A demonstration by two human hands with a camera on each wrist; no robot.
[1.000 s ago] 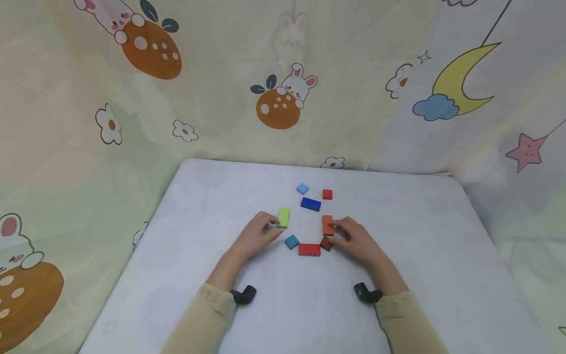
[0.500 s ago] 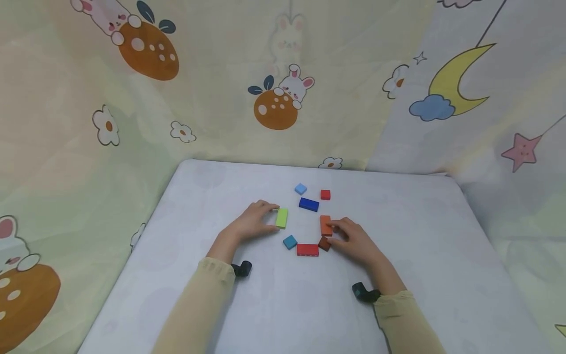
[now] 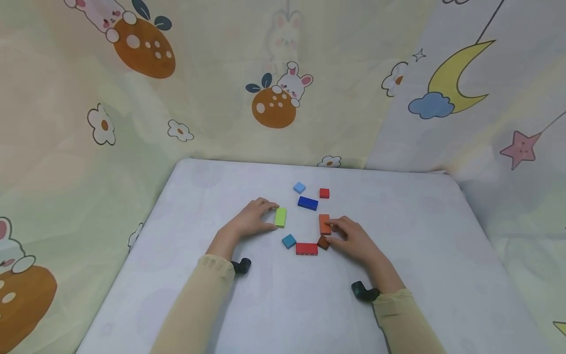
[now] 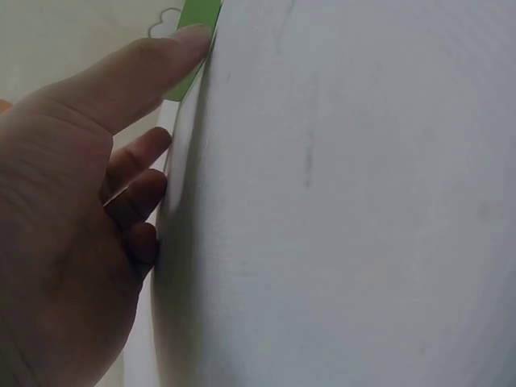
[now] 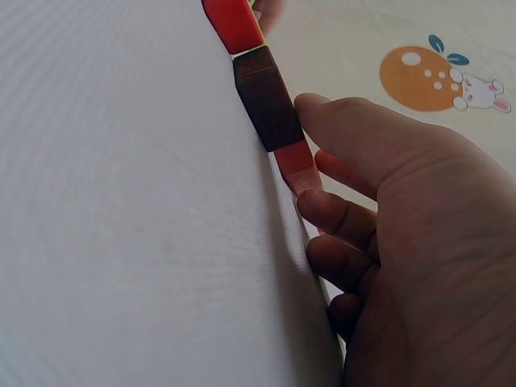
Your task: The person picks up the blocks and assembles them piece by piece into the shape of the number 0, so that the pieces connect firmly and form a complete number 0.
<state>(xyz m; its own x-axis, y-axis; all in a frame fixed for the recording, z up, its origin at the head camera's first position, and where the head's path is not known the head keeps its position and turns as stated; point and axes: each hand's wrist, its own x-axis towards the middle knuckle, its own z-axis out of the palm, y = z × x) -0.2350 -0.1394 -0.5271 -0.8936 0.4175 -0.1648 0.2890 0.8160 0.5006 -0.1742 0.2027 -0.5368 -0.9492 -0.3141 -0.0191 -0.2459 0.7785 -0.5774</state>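
In the head view my left hand (image 3: 253,219) pinches a lime-green block (image 3: 280,217) lengthwise, index finger at its far end and thumb at its near end. The left wrist view shows the thumb on that green block (image 4: 193,48). My right hand (image 3: 355,241) rests beside an orange block (image 3: 324,224) and a small brown block (image 3: 323,242), its index fingertip at the orange one, its thumb at the brown one. From the right wrist, the brown block (image 5: 270,101) lies between a red block (image 5: 232,24) and the orange block (image 5: 297,165), with fingers loosely bent alongside.
A red block (image 3: 307,249) lies nearest me, touching the brown one, with a teal block (image 3: 289,241) at its left. Farther back sit a dark blue block (image 3: 307,203), a light blue block (image 3: 299,187) and a small red block (image 3: 324,193). Printed cloth stands behind the white table (image 3: 398,206).
My left hand has drawn back leftward and spread its thumb and index finger onto the two ends of the lime-green block. The right hand has stayed nearly still.
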